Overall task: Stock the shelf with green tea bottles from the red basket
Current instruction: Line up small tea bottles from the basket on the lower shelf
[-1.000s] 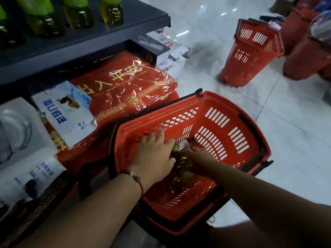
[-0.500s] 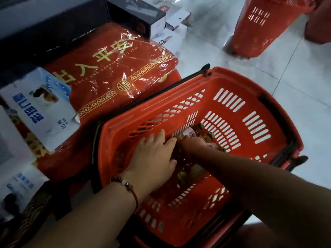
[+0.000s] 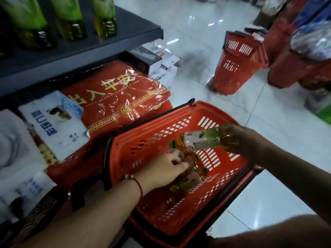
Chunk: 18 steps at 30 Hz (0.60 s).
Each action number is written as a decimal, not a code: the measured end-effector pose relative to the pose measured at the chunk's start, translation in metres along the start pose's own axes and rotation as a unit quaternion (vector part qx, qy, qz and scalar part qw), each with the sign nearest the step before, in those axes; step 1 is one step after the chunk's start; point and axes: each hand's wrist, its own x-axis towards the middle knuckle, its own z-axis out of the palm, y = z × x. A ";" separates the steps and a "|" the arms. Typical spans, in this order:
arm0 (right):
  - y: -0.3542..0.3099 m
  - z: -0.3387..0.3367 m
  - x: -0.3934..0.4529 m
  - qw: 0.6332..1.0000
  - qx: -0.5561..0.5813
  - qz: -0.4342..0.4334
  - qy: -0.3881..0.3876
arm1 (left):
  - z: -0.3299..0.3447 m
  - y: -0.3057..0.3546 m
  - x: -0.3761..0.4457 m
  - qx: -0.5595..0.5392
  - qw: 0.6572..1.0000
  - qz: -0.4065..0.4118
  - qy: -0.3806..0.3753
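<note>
Clearly the picking-up step is in hand: the right hand (image 3: 236, 138) is wrapped round the base of one green tea bottle (image 3: 200, 140), carried on its side above the red basket (image 3: 161, 138) with its green cap pointing toward the shelf. The left hand (image 3: 161, 169) reaches down inside the basket, its fingers curled onto a second bottle (image 3: 189, 178) lying on the basket floor; whether that grip is firm I cannot tell, since the frame is blurred there.

Next, I judge, both bottles must be lifted out, turned upright and set on the dark shelf (image 3: 107, 40), up and to the left of the basket, beside the stocked bottles (image 3: 105, 17) standing there.

Each bottle is clear, smooth plastic over amber liquid, with a glossy green and white label, likely slippery. The basket is rigid slotted plastic with a black rim. Just left of it lies a red package (image 3: 121, 97) in crinkled film.
</note>
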 end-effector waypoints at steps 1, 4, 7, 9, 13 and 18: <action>-0.001 0.002 -0.012 0.996 0.081 0.023 -0.016 | 0.000 0.008 -0.005 -0.082 0.996 -0.005 -0.020; 0.003 0.017 -0.038 0.966 0.239 0.061 -0.077 | -0.003 0.027 -0.017 -0.292 0.955 0.006 -0.043; 0.011 0.042 -0.053 0.961 0.209 0.050 -0.175 | -0.011 0.032 -0.023 -0.442 0.896 0.027 0.028; 0.017 0.062 -0.060 0.959 0.138 0.032 -0.244 | -0.021 0.033 -0.027 -0.505 0.859 0.028 0.081; 0.027 0.098 -0.056 0.962 0.050 0.004 -0.268 | -0.036 0.024 -0.030 -0.445 0.874 0.053 0.190; 0.052 0.114 -0.023 0.917 -0.364 -0.121 -0.113 | -0.045 0.003 -0.031 -0.175 0.945 0.074 0.265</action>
